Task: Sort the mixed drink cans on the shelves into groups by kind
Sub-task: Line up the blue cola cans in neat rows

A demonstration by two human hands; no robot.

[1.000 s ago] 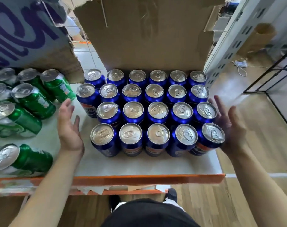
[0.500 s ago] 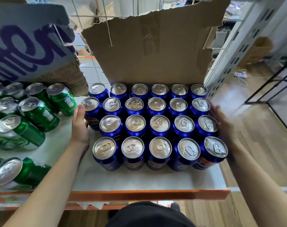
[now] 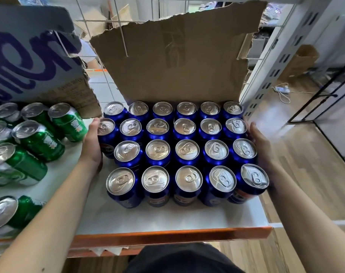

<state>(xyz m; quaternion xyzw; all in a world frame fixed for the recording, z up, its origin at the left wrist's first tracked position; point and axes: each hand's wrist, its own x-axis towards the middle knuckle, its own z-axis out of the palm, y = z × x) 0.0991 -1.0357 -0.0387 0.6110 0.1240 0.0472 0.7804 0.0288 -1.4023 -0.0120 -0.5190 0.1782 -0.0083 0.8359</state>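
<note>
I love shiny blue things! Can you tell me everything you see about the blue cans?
The blue cans stand upright, packed close in four rows of six, six, five and five, on the white shelf. Their sides look like glossy blue metal, and the front ones show a red and white label. The silver tops have their pull tabs flat, so they look unopened. The left hand presses on the left side of the block and the right hand on the right. Torn brown cardboard stands just behind.
</note>
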